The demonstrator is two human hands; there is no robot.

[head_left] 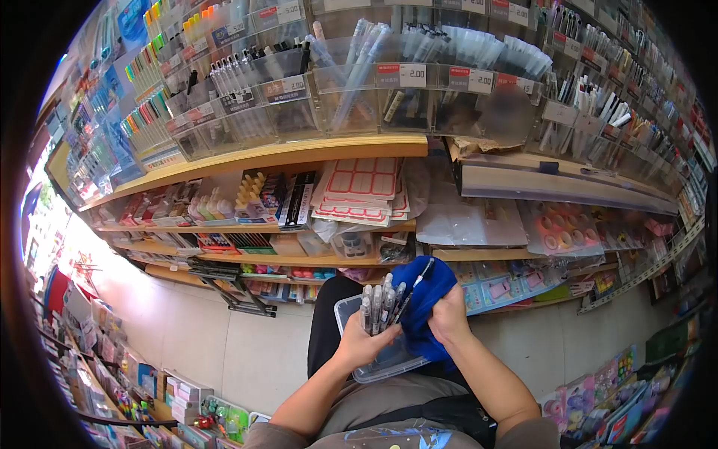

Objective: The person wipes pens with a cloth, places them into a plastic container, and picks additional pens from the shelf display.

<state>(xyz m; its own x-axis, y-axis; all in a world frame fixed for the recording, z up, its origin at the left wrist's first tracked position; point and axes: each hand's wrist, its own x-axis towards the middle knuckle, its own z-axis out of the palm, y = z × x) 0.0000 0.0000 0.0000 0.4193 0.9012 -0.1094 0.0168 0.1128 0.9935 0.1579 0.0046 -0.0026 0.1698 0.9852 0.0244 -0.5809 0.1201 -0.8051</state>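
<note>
A bundle of pens [380, 303], clear-barrelled with several caps pointing up, is gripped in my left hand [365, 346]. My right hand [449, 318] is closed around a bright blue cloth [430, 299], which hangs down beside the bundle. One dark pen [419, 278] slants up against the cloth, apart from the others at its upper end; what holds its lower end is hard to see. Beneath both hands, a clear plastic box [366, 376] rests on my lap, partly hidden by the cloth and my left hand.
Ahead rise tiers of clear pen bins [351, 105] with price tags. Below them runs a wooden shelf edge [299, 153], then red-bordered label sheets [363, 183]. A black metal stand [235, 292] is on the tiled floor [262, 344] at left. Packaged goods [187, 396] line the rack behind.
</note>
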